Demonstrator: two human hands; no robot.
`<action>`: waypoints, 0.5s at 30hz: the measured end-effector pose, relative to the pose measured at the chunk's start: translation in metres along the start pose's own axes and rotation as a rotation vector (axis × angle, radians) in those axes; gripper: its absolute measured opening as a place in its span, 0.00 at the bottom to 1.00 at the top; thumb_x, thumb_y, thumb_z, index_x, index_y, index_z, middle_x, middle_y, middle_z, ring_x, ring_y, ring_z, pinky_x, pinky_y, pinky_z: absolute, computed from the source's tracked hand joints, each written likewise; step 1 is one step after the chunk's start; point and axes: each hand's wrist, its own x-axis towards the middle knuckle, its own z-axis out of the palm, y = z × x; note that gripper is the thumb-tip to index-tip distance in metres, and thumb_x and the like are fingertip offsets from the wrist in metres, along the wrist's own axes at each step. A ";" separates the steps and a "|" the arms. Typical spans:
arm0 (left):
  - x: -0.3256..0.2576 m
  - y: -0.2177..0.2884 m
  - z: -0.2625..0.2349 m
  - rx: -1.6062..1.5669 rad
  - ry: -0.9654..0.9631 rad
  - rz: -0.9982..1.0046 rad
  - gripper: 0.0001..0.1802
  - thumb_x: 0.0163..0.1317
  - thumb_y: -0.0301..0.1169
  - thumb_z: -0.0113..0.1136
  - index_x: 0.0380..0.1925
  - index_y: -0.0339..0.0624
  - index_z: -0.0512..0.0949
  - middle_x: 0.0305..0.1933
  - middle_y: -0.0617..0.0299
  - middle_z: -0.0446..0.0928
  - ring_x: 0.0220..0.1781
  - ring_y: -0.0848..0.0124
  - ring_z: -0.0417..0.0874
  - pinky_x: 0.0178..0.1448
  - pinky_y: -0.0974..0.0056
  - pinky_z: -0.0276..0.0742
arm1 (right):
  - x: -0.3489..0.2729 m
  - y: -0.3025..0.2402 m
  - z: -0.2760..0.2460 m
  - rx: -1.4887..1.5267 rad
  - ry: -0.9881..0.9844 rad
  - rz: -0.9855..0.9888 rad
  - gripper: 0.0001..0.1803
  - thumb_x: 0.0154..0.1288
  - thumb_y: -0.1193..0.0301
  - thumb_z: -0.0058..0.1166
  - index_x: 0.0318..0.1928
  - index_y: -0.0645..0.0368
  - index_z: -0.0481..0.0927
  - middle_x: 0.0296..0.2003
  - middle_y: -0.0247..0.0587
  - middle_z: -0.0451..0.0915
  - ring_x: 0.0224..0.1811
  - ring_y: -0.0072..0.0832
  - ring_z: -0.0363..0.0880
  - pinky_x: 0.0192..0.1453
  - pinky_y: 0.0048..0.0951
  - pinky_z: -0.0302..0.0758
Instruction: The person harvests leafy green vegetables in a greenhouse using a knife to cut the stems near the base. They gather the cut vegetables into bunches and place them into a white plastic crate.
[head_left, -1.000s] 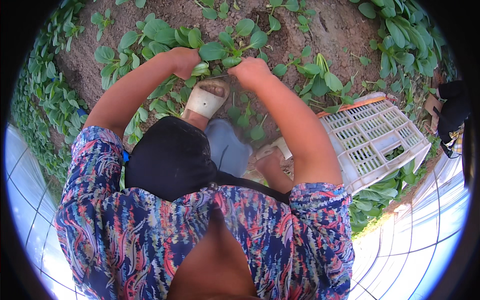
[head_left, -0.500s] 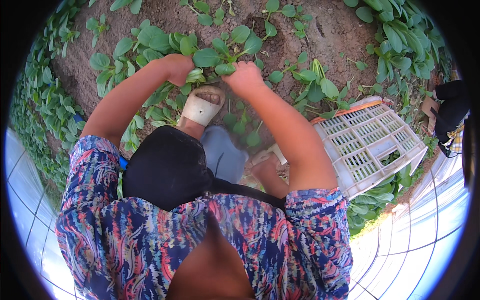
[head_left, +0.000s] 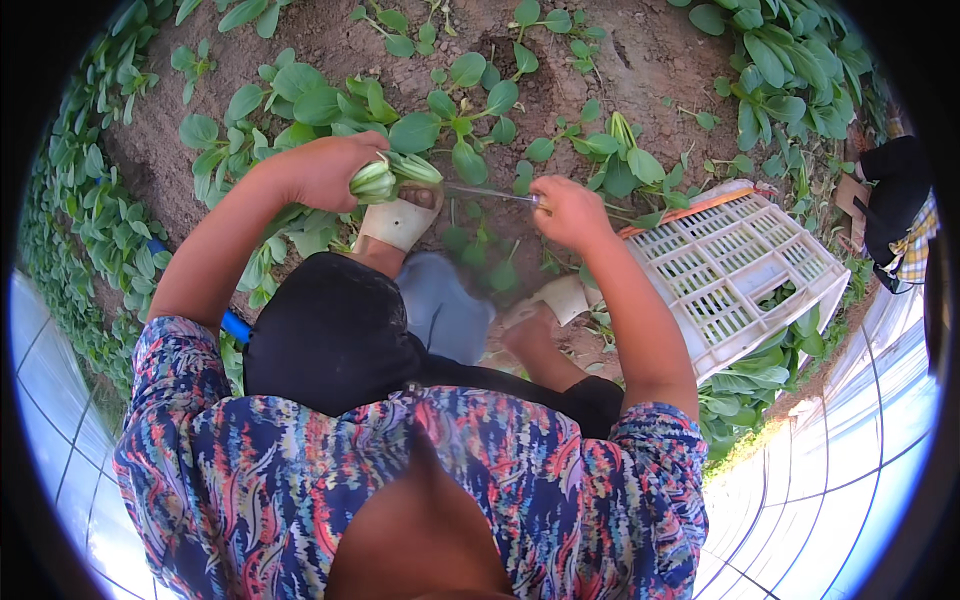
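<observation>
Nearest the camera: patterned sleeves, dark lap, two pale sandals [head_left: 398, 220] planted on bare soil [head_left: 650, 60].

Right hand [head_left: 568, 212]: grip closed around the handle of a thin knife [head_left: 490, 194]. Blade level, long axis running left-right, tip directed toward the left hand. Handle itself hidden inside the fist.

Left hand [head_left: 322, 170]: grip wrapped shut on the base of a small green leafy plant [head_left: 392, 176], apparently a bok-choy type. Plant held just above the left sandal, clear of the soil as far as can be judged. Long axis roughly horizontal: pale stalk cluster exits the fist to the right, pointing at the knife tip; leaf ends hidden under the hand. Cannot tell whether blade and stalks touch.

Handling estimate: light, single-handed load. Stalks crisp and stiff, liable to snap under bending; leaves soft, easily bruised or torn. Surface likely smooth, possibly slick with sap at a cut. Best hold: around the compact stalk bundle near the root end, moderate squeeze only, never by loose leaves.

Right of the right forearm: white slatted plastic crate [head_left: 735, 280], tilted on the ground, a little green visible inside.

Farther out: rows of similar green plants [head_left: 450, 110] rooted in the bed, denser foliage at both margins.
</observation>
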 end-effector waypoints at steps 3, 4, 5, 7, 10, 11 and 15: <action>-0.007 0.027 -0.017 -0.164 0.061 0.073 0.32 0.33 0.22 0.57 0.47 0.38 0.71 0.60 0.52 0.63 0.59 0.57 0.68 0.61 0.62 0.63 | -0.023 0.000 -0.005 0.676 0.042 0.462 0.10 0.49 0.71 0.57 0.34 0.55 0.73 0.30 0.31 0.73 0.30 0.19 0.73 0.32 0.24 0.71; -0.007 0.036 -0.021 -0.233 0.094 0.132 0.31 0.34 0.22 0.57 0.47 0.38 0.71 0.59 0.52 0.63 0.59 0.58 0.68 0.62 0.62 0.63 | -0.023 -0.005 -0.006 0.997 0.115 0.406 0.12 0.53 0.74 0.56 0.39 0.58 0.72 0.29 0.28 0.73 0.27 0.15 0.68 0.31 0.19 0.69; -0.006 0.042 -0.025 -0.300 0.128 0.190 0.31 0.34 0.22 0.56 0.47 0.38 0.72 0.59 0.52 0.63 0.59 0.59 0.68 0.62 0.62 0.62 | -0.017 -0.023 -0.016 1.158 0.173 0.345 0.13 0.52 0.73 0.58 0.39 0.58 0.72 0.28 0.28 0.73 0.26 0.14 0.68 0.30 0.18 0.68; 0.002 0.053 -0.032 -0.344 0.120 0.290 0.30 0.35 0.24 0.56 0.47 0.38 0.72 0.58 0.54 0.64 0.57 0.62 0.69 0.61 0.62 0.63 | -0.005 -0.070 -0.044 1.479 0.289 0.209 0.15 0.51 0.71 0.60 0.38 0.57 0.71 0.28 0.27 0.73 0.26 0.13 0.69 0.29 0.17 0.67; 0.008 0.060 -0.040 -0.412 0.131 0.353 0.31 0.36 0.28 0.58 0.48 0.39 0.72 0.56 0.57 0.67 0.54 0.65 0.71 0.59 0.64 0.65 | 0.007 -0.086 -0.053 1.429 0.389 0.128 0.19 0.51 0.72 0.61 0.43 0.58 0.70 0.30 0.29 0.73 0.26 0.14 0.68 0.29 0.17 0.68; 0.008 0.061 -0.044 -0.454 0.125 0.343 0.31 0.35 0.29 0.59 0.48 0.39 0.72 0.56 0.56 0.67 0.56 0.64 0.69 0.61 0.62 0.63 | 0.009 -0.084 -0.058 1.472 0.406 0.124 0.19 0.51 0.73 0.60 0.44 0.58 0.70 0.30 0.29 0.73 0.26 0.14 0.68 0.29 0.17 0.68; 0.006 0.059 -0.051 -0.577 0.107 0.310 0.32 0.33 0.34 0.61 0.46 0.39 0.73 0.51 0.58 0.72 0.61 0.61 0.64 0.66 0.57 0.55 | 0.013 -0.086 -0.079 1.527 0.430 0.070 0.18 0.52 0.76 0.59 0.45 0.59 0.71 0.30 0.29 0.73 0.26 0.14 0.69 0.28 0.17 0.68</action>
